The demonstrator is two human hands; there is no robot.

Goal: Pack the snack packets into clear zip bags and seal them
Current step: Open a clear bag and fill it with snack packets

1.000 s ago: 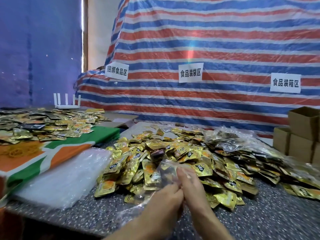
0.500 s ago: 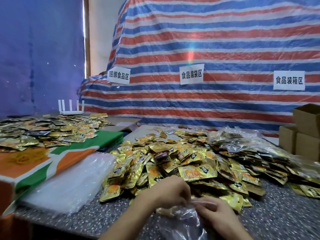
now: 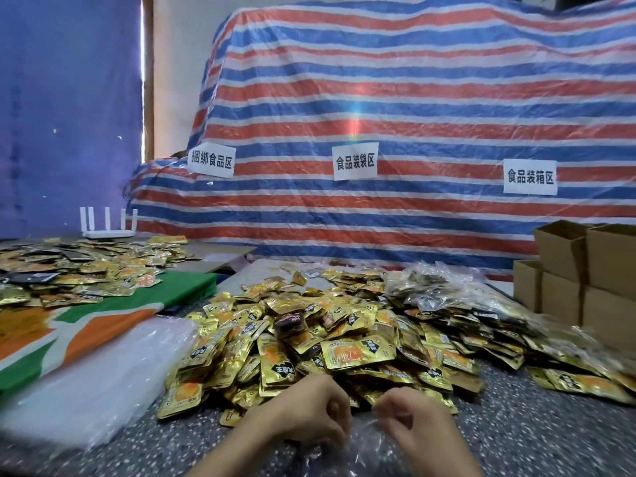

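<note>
A big heap of gold snack packets (image 3: 344,342) covers the middle of the speckled table (image 3: 537,428). At the near edge I hold a clear zip bag (image 3: 358,452) low in front of me. My left hand (image 3: 309,413) pinches its top edge from the left, fingers curled. From the right, my right hand (image 3: 413,421) grips the same edge. Most of the bag hangs below my hands and is partly out of view. What the bag contains cannot be made out.
A stack of empty clear bags (image 3: 93,383) lies at the left. Filled clear bags (image 3: 447,297) pile up at the right, beside cardboard boxes (image 3: 585,277). More packets (image 3: 79,270) lie on a green and orange cloth (image 3: 103,325). A striped tarp (image 3: 378,132) hangs behind.
Both hands lowered the clear bag from above the heap down to the table's near edge and moved slightly apart along its top.
</note>
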